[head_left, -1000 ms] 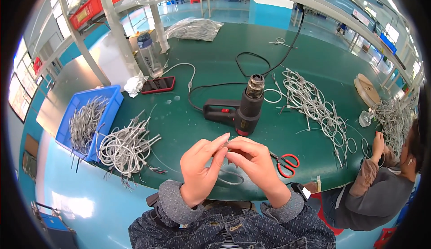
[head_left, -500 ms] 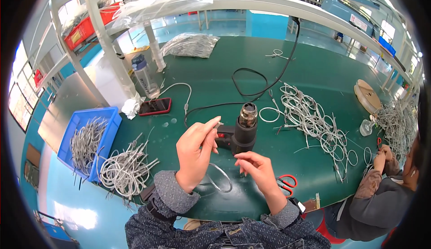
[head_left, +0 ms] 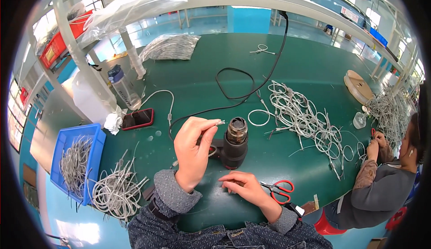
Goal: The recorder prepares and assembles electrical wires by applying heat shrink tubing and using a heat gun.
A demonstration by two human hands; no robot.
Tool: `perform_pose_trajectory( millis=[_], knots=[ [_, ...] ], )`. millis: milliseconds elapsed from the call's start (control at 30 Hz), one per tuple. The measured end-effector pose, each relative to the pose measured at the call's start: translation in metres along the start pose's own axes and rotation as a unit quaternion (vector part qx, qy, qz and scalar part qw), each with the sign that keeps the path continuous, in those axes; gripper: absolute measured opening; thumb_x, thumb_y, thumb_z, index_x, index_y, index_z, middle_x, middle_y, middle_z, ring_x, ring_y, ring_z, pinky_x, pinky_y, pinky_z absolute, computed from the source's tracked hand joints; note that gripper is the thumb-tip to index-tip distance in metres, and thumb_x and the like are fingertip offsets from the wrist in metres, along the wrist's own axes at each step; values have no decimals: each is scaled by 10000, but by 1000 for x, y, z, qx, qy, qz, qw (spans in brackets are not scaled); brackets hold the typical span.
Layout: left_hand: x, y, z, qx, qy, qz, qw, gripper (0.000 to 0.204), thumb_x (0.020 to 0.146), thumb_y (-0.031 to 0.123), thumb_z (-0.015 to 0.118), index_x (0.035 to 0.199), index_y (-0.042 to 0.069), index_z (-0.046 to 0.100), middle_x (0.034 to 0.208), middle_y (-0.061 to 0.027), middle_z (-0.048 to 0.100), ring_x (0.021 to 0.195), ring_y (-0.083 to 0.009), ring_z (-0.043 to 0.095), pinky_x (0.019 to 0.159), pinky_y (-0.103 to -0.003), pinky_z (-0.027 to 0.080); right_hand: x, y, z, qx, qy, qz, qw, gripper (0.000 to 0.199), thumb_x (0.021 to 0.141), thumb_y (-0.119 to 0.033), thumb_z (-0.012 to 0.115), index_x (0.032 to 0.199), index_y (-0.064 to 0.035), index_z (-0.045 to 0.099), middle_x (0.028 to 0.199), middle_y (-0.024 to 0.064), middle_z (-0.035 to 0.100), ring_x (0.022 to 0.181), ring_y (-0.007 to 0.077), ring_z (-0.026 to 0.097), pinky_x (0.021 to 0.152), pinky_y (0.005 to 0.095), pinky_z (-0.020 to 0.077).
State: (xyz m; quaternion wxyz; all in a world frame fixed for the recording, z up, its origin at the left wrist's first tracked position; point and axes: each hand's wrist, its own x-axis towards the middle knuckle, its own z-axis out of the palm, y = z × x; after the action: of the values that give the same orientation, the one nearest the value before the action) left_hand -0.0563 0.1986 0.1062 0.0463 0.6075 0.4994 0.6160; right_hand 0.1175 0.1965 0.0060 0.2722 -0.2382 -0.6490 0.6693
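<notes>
My left hand [head_left: 193,150] is raised just left of the heat gun, thumb and forefinger pinching a grey cable. The cable's frayed-looking tip [head_left: 220,123] pokes out beside the nozzle; most of the rest is hidden by the hand. The black heat gun [head_left: 235,148] stands with its metal nozzle pointing up. Low over the table, in front of it, my right hand [head_left: 244,188] has loosely bent fingers, the forefinger stretched out, and nothing visible in them. Red-handled scissors [head_left: 282,191] lie right beside it.
A tangle of grey cables [head_left: 305,119] lies to the right, another bundle [head_left: 119,188] at left by a blue bin [head_left: 99,148] of cables. A phone [head_left: 138,119] and bottle [head_left: 125,87] stand back left. A black cord [head_left: 265,85] crosses the table. A co-worker [head_left: 381,181] works at right.
My left hand has brought the cable tip nearer the nozzle. My right hand has moved lower, and the cable loop between the hands no longer shows. The view has shifted right.
</notes>
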Motion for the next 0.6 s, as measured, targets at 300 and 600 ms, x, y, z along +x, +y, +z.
perform_pose_trajectory(
  millis=[300, 600],
  knots=[
    [2, -9, 5, 19, -19, -2, 1000, 171, 826, -37, 596, 982, 2, 654, 840, -65, 584, 733, -134, 536, 619, -223, 414, 4, 6, 1, -77, -12, -36, 996, 168, 866, -60, 584, 1020, -30, 646, 787, 41, 587, 639, 88, 560, 562, 231, 441],
    [1, -14, 10, -51, -24, -46, 997, 156, 793, -80, 615, 937, -29, 646, 867, -86, 600, 779, -139, 562, 669, -224, 441, -7, -10, -10, -143, -15, -80, 986, 161, 840, -49, 605, 994, -21, 643, 763, 65, 591, 696, 137, 587, 594, 252, 451]
  ],
)
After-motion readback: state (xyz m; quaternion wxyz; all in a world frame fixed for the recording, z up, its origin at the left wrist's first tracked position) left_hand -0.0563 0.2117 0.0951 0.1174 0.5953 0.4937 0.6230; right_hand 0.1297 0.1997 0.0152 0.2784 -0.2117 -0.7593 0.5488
